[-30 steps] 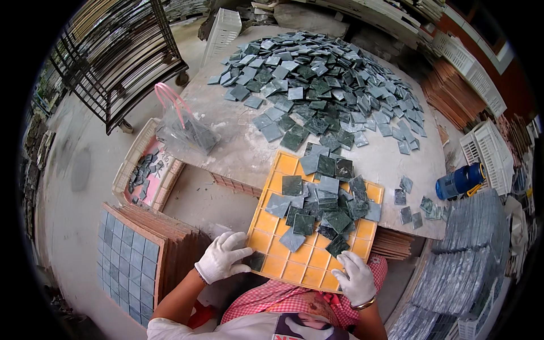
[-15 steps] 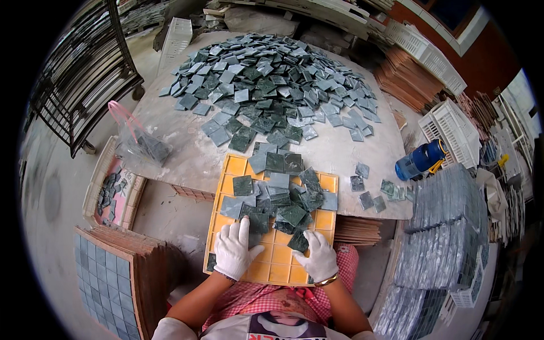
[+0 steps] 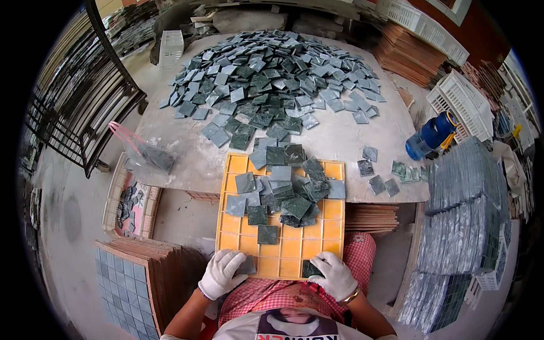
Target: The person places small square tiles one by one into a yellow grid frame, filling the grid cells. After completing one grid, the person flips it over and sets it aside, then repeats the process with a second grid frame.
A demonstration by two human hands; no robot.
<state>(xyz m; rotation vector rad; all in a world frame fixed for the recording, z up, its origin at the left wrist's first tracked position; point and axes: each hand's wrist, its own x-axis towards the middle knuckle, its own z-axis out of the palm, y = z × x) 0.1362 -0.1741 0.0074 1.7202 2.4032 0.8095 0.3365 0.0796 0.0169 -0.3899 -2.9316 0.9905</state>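
Observation:
A yellow gridded tray (image 3: 228,241) rests before me, its near edge over my lap. Both hands wear white gloves. At its near left corner, my left hand (image 3: 222,273) has its fingers closed on the edge of a grey stone tile (image 3: 247,265). Near the right corner, my right hand (image 3: 335,276) grips a dark green stone tile (image 3: 310,268), partly hidden by the fingers. A loose heap of green and grey tiles (image 3: 283,190) covers the tray's far half. One dark tile (image 3: 267,234) lies apart from it, nearer me.
Beyond the tray, a big tile pile (image 3: 272,73) covers the far part of the table (image 3: 187,153). A blue bottle (image 3: 429,136) stands at the right, above stacked tile sheets (image 3: 453,226). Left are a plastic bag (image 3: 150,156), a crate (image 3: 116,192) and stacked boards (image 3: 164,277).
Both hands have drawn back toward me and spread to the tray's near corners. The left now holds a grey tile, the right a dark one. A dark tile now sits apart below the heap.

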